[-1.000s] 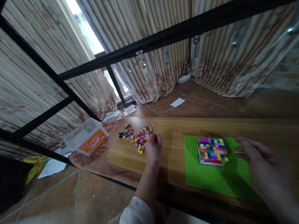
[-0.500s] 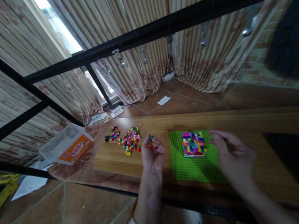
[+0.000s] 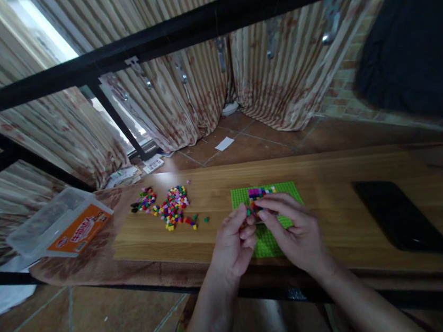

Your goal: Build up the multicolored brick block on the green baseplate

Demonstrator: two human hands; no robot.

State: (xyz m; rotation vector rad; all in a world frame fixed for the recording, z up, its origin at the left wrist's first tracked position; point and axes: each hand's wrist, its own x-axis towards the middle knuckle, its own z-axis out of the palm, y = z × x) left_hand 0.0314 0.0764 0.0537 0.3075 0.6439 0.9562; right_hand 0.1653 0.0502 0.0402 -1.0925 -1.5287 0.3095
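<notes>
My left hand [image 3: 233, 242] and my right hand [image 3: 293, 232] meet over the near part of a green baseplate [image 3: 241, 198] on a wooden board. Both pinch small coloured bricks [image 3: 252, 213] between their fingertips. Behind the fingers a multicoloured block of stacked bricks [image 3: 260, 192] stands on the baseplate, partly hidden by my right hand. A loose pile of small coloured bricks [image 3: 170, 208] lies on the board to the left of the hands.
A clear plastic box with an orange label [image 3: 62, 226] sits at the table's left end. A black phone [image 3: 401, 217] lies flat at the right. Black metal bars [image 3: 190, 31] cross overhead; striped curtains and a tiled floor lie beyond the table.
My left hand left the loose pile carrying bricks and moved right to the baseplate. My right hand came in from the right to meet it. The camera view swung leftward.
</notes>
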